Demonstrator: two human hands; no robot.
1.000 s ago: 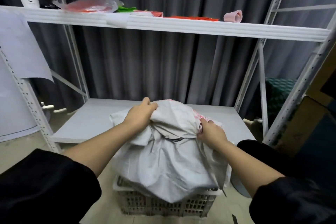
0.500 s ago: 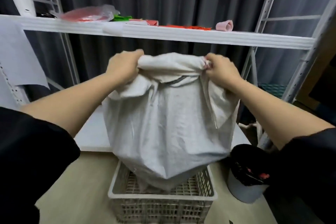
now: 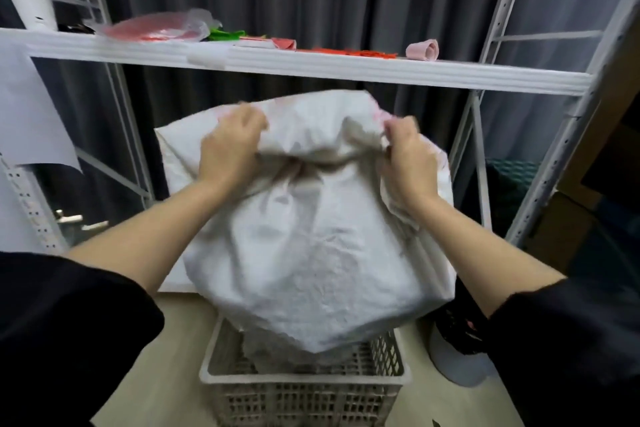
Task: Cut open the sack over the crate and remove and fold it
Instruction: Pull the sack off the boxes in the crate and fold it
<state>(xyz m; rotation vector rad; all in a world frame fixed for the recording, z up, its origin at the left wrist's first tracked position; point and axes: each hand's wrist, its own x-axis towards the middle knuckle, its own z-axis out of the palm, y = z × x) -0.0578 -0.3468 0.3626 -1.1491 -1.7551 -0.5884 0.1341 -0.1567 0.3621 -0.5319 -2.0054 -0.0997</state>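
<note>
the white woven sack (image 3: 311, 253) hangs crumpled above the crate (image 3: 304, 388), its lowest corner dipping just inside the rim. the left hand (image 3: 230, 146) bunches the top fabric in curled fingers; the right hand (image 3: 408, 163) likewise clenches a gathered fold. the crate is pale lattice plastic on a beige floor, before a white metal shelf (image 3: 346, 71).
</note>
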